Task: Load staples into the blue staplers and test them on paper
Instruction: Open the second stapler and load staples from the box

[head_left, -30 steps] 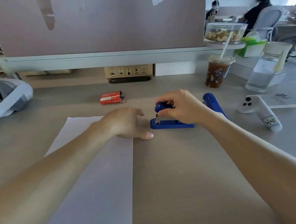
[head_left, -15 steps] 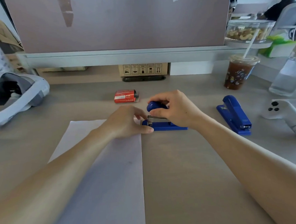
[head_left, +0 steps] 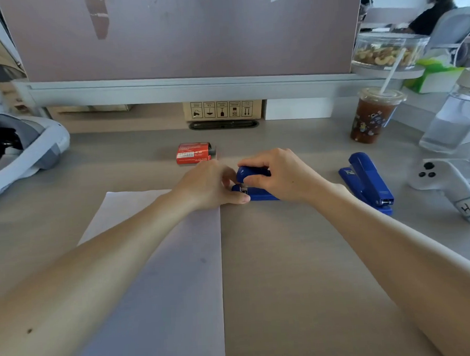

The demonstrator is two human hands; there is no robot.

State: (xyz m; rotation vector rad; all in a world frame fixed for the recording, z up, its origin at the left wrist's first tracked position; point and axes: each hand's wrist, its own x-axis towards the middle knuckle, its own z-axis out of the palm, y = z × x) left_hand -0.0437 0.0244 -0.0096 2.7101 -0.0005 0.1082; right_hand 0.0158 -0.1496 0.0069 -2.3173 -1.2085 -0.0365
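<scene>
Grey bench [head_left: 288, 284] surface is bounded at the back by a partition [head_left: 180, 36], with a sheet of paper [head_left: 166, 290] laid near its middle. At the paper's far right corner a blue stapler [head_left: 259, 196] is gripped by the right hand [head_left: 282, 175], fingers curled over its top. The left hand [head_left: 210, 187] is held against the stapler's metal front; whether anything is pinched cannot be told. Loading is judged to be in hand; next, the top must be shut and the paper's corner fed in. A second blue stapler [head_left: 367, 181] is left well right of the paper, a red staple box [head_left: 194, 152] just beyond it. Open room is offered right of the paper's near half.
</scene>
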